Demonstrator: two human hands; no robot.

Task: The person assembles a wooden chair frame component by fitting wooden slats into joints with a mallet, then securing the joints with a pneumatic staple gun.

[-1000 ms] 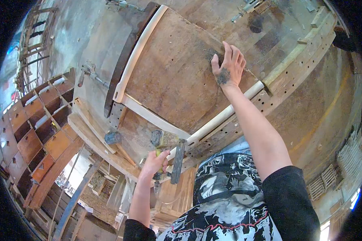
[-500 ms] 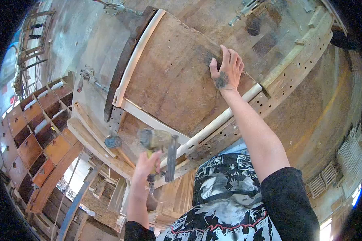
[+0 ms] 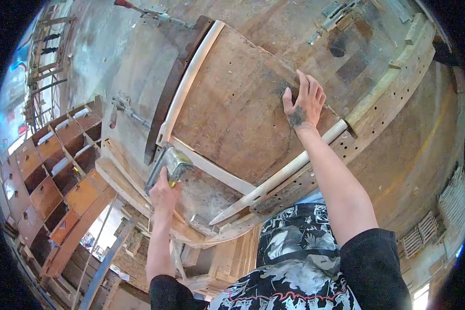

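Observation:
My left hand (image 3: 164, 195) is wrapped round the handle of a nail gun (image 3: 181, 163). The gun's nose end is at the corner where a pale curved wooden strip (image 3: 190, 87) meets a short pale crosspiece (image 3: 214, 166). With fingers stretched out, my right hand (image 3: 306, 106) rests on the worn brown work surface (image 3: 227, 98), near a thin edge line that runs across it. Closer to my body lies another pale strip (image 3: 281, 176), which the crosspiece's other end meets. A dark curved form (image 3: 166, 111) backs the first strip.
Metal toggle clamps (image 3: 132, 111) are mounted left of the dark form, with another clamp (image 3: 336, 23) at the far right. A curved wooden rail (image 3: 385, 95) with holes borders the right side. Wooden pigeonhole compartments (image 3: 46, 191) stand at the lower left.
My left hand has swung the nail gun forward and left, from near my body to the corner of the strips. My right hand keeps its place on the surface; the view has shifted slightly.

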